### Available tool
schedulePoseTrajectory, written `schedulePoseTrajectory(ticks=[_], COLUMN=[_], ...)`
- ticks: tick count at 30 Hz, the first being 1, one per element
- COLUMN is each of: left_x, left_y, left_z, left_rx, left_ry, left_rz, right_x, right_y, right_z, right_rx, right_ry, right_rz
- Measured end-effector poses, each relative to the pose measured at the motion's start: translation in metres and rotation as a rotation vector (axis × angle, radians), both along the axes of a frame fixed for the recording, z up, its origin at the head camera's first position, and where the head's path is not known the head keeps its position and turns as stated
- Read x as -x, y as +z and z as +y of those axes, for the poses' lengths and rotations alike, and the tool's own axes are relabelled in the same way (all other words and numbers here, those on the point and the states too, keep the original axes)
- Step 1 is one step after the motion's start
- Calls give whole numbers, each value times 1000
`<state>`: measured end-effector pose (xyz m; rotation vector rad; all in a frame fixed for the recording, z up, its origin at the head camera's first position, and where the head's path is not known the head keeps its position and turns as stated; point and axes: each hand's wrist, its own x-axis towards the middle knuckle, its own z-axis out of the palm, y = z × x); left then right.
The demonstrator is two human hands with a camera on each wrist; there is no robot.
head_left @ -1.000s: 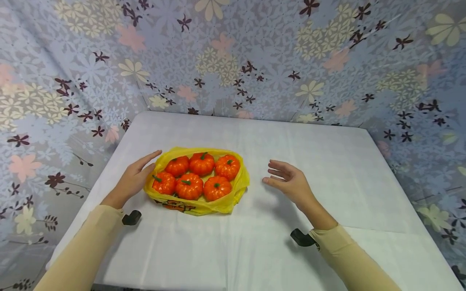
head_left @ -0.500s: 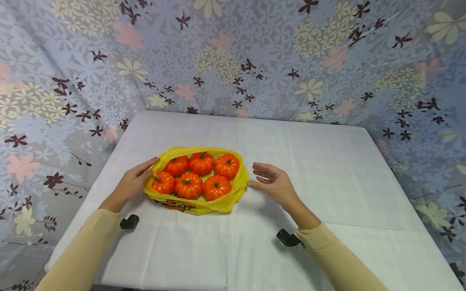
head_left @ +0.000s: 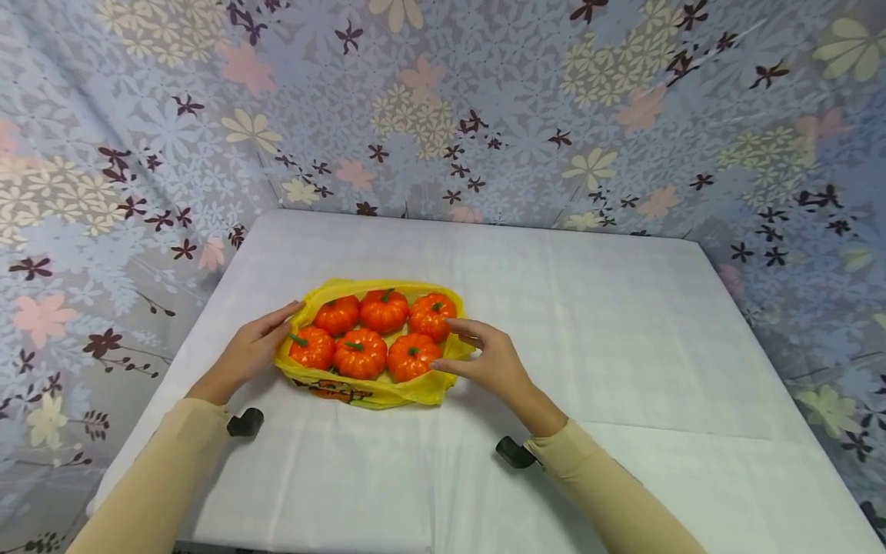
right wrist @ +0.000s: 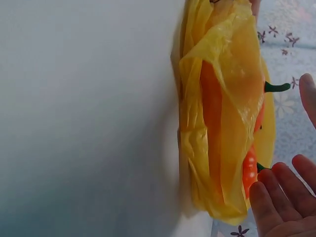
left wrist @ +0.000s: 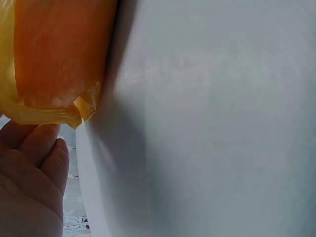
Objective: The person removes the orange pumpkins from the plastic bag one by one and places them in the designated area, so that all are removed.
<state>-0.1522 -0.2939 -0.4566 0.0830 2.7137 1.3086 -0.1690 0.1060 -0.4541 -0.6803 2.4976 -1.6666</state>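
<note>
A yellow plastic bag [head_left: 398, 396], its mouth spread wide, lies left of the table's middle. Several shiny orange pumpkins [head_left: 360, 355] with green stems sit inside it in two rows. My left hand [head_left: 245, 350] rests at the bag's left side with fingers extended along the rim; in the left wrist view those fingers meet the yellow plastic [left wrist: 42, 116]. Over the bag's right rim reaches my right hand [head_left: 494, 362], thumb and fingers apart, beside the two rightmost pumpkins. The right wrist view shows the right hand's fingers [right wrist: 284, 192] spread, gripping nothing; contact with a pumpkin cannot be told.
A white cloth covers the table [head_left: 595, 323], which stretches away right of the bag. Floral fabric [head_left: 519, 100] hangs behind the table and along its sides. Black wrist cameras sit under the left cuff [head_left: 245, 422] and the right cuff [head_left: 515, 452].
My right hand has come leftward from the bare cloth to over the bag's right rim. The left hand has settled against the bag's left side. The bag and pumpkins stay in place.
</note>
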Motion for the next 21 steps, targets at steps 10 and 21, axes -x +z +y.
schedulePoseTrajectory(ticks=[10, 21], left_x=[0, 0], left_y=[0, 2], left_z=[-1, 1], left_rx=[-17, -19], left_ry=[-20, -8], left_rz=[7, -21], right_x=[-4, -8], right_y=[-7, -14], right_z=[-18, -27], right_rx=[15, -43], right_ry=[6, 9], right_rz=[24, 19])
